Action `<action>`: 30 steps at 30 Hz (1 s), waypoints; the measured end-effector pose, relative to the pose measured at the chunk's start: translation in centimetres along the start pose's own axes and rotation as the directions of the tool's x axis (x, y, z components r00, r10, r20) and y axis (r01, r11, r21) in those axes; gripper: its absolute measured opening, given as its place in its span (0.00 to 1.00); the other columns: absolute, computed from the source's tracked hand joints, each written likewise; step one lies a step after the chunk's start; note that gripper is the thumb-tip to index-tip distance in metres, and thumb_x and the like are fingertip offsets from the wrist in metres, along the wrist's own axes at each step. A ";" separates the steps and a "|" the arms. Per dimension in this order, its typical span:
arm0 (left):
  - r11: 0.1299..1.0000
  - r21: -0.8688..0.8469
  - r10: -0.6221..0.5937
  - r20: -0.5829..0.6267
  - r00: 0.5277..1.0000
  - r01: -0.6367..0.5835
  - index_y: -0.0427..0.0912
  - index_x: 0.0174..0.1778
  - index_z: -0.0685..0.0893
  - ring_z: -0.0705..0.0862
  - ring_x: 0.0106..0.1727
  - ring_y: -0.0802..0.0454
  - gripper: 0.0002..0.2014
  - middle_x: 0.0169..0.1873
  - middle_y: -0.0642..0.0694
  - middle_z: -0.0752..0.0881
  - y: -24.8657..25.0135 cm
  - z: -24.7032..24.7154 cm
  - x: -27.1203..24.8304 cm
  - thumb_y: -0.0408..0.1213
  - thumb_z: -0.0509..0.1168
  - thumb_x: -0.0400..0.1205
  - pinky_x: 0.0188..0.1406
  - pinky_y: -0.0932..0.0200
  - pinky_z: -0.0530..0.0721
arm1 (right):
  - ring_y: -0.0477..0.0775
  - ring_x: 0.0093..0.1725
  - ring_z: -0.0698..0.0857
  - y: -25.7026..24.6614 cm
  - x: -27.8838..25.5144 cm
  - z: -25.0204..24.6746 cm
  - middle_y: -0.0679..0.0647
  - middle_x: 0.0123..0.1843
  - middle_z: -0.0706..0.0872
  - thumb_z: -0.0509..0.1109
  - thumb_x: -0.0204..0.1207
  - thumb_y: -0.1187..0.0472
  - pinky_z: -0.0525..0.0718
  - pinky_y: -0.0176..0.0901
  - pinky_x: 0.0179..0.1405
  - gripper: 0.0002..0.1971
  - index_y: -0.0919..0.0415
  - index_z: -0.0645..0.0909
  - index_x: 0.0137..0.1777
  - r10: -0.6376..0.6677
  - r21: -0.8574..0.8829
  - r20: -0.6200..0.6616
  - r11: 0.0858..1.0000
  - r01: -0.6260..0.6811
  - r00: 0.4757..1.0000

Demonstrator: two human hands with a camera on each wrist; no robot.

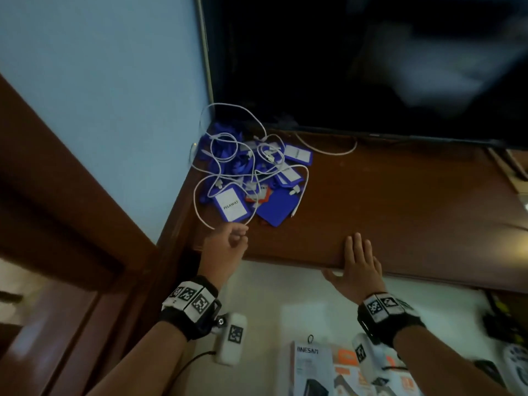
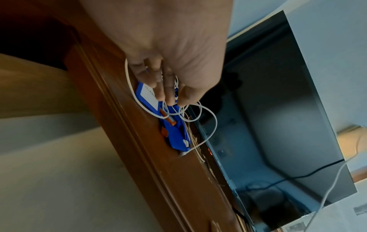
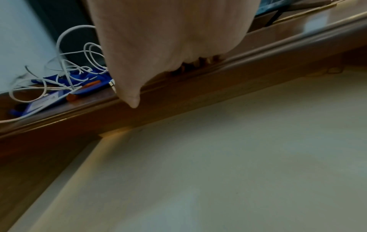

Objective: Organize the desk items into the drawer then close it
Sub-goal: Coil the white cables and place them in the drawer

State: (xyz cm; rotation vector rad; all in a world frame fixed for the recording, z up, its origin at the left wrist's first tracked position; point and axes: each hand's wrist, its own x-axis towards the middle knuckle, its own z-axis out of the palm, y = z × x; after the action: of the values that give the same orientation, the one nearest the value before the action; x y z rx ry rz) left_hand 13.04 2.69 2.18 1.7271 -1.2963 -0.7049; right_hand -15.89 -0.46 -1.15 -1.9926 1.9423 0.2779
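Observation:
A tangle of white cables (image 1: 220, 155) lies over a pile of blue badge holders (image 1: 278, 208) in the desk's back left corner; the nearest holder has a white card reading PELAWAT (image 1: 233, 208). My left hand (image 1: 241, 234) is at the front of the pile. Its thumb and fingers pinch a white cable loop (image 2: 198, 109) in the left wrist view, over the blue holders (image 2: 178, 138). My right hand (image 1: 357, 252) lies flat on the desk's front edge, fingers straight, holding nothing. Below it the drawer (image 1: 285, 295) stands open, with a pale floor.
A dark screen (image 1: 343, 67) stands along the back of the brown desk top (image 1: 414, 210). A pale blue wall (image 1: 100, 81) bounds the left. In the drawer's near part lie a white NESAM box (image 1: 311, 367) and an orange box (image 1: 345, 364). A small orange item (image 1: 264, 194) sits in the pile.

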 end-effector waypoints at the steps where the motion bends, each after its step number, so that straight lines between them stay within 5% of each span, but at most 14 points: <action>1: 1.000 -0.002 0.019 -0.012 1.000 -0.019 0.44 0.50 0.86 0.84 0.45 0.59 0.11 0.47 0.49 0.88 -0.1 0.1 0.7 0.27 0.70 0.76 0.45 0.72 0.79 | 0.58 0.84 0.33 -0.3 0.0 -0.1 0.53 0.85 0.30 0.54 0.73 0.26 0.46 0.58 0.83 0.53 0.57 0.31 0.84 0.016 -0.010 0.015 1.000 -0.016 1.000; 6: 0.982 0.073 0.176 -0.009 0.984 -0.174 0.41 0.60 0.82 0.81 0.53 0.51 0.17 0.57 0.44 0.81 0.9 1.0 5.6 0.27 0.71 0.75 0.55 0.58 0.79 | 0.62 0.83 0.31 -1.6 0.2 -1.5 0.57 0.83 0.25 0.63 0.67 0.25 0.47 0.58 0.82 0.63 0.60 0.26 0.82 0.075 -0.070 0.133 0.995 -0.066 0.988; 9: 0.940 0.179 0.271 0.123 0.955 -0.290 0.46 0.72 0.75 0.70 0.74 0.44 0.28 0.72 0.46 0.74 1.6 1.9 8.5 0.31 0.71 0.75 0.73 0.46 0.71 | 0.62 0.83 0.30 -1.6 0.4 -1.9 0.56 0.83 0.24 0.69 0.65 0.29 0.48 0.58 0.82 0.66 0.59 0.25 0.81 0.084 -0.076 0.174 0.994 -0.072 0.981; 11: 0.922 0.268 0.223 0.224 0.949 -0.280 0.55 0.79 0.66 0.60 0.81 0.43 0.36 0.80 0.51 0.65 2.0 2.6 9.6 0.36 0.71 0.76 0.77 0.40 0.64 | 0.62 0.83 0.30 -1.5 0.5 -2.0 0.56 0.83 0.24 0.72 0.65 0.31 0.49 0.59 0.82 0.66 0.59 0.25 0.82 0.085 -0.079 0.192 0.994 -0.071 0.978; 13: 0.924 0.313 0.139 0.262 0.955 -0.220 0.59 0.81 0.59 0.56 0.82 0.41 0.39 0.79 0.50 0.67 2.3 3.3 10.0 0.39 0.71 0.77 0.74 0.33 0.66 | 0.62 0.83 0.30 -1.5 0.6 -2.2 0.55 0.83 0.24 0.73 0.64 0.33 0.50 0.60 0.82 0.67 0.59 0.24 0.81 0.087 -0.084 0.211 0.994 -0.070 0.974; 17: 0.949 0.261 0.143 0.141 0.980 -0.176 0.50 0.74 0.73 0.67 0.71 0.44 0.26 0.57 0.51 0.85 2.6 4.2 8.8 0.37 0.68 0.79 0.65 0.42 0.74 | 0.63 0.83 0.30 -1.5 0.6 -2.6 0.55 0.82 0.23 0.74 0.65 0.34 0.51 0.60 0.81 0.66 0.58 0.24 0.81 0.082 -0.075 0.239 0.995 -0.066 0.968; 20: 0.923 0.289 0.251 0.048 0.967 -0.254 0.49 0.57 0.87 0.74 0.59 0.44 0.10 0.45 0.51 0.87 2.9 3.8 8.0 0.38 0.66 0.82 0.53 0.48 0.74 | 0.63 0.83 0.30 -1.5 0.5 -2.5 0.55 0.82 0.23 0.74 0.64 0.34 0.51 0.60 0.81 0.67 0.58 0.24 0.81 0.078 -0.082 0.231 0.995 -0.060 0.970; 23: 0.902 0.299 0.322 0.016 0.947 -0.312 0.44 0.45 0.90 0.84 0.46 0.43 0.09 0.39 0.46 0.89 4.1 2.4 8.5 0.39 0.64 0.83 0.44 0.46 0.81 | 0.64 0.83 0.30 -1.4 0.4 -2.6 0.56 0.83 0.24 0.74 0.64 0.34 0.52 0.60 0.81 0.67 0.58 0.25 0.81 0.067 -0.070 0.222 0.996 -0.052 0.973; 26: 0.897 0.274 0.364 -0.013 0.931 -0.346 0.42 0.48 0.91 0.86 0.40 0.46 0.09 0.39 0.43 0.90 6.8 0.4 9.4 0.37 0.65 0.83 0.36 0.54 0.80 | 0.65 0.83 0.31 -1.5 0.2 -2.9 0.57 0.83 0.26 0.74 0.64 0.34 0.52 0.59 0.82 0.66 0.59 0.26 0.82 0.065 -0.068 0.222 0.996 -0.051 0.973; 30: 0.862 0.278 0.472 -0.140 0.871 -0.423 0.42 0.52 0.91 0.87 0.38 0.50 0.10 0.39 0.44 0.91 11.1 -2.2 10.2 0.40 0.67 0.82 0.40 0.56 0.84 | 0.65 0.83 0.31 -1.3 0.3 -3.0 0.58 0.84 0.26 0.74 0.65 0.34 0.50 0.58 0.83 0.66 0.60 0.26 0.82 0.056 -0.056 0.225 0.997 -0.045 0.973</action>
State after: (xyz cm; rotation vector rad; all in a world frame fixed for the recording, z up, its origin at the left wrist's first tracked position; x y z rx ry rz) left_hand 12.72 -7.55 13.41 1.5408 -1.6102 -0.0977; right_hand -14.89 -1.83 1.67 -1.8523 1.8586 0.5476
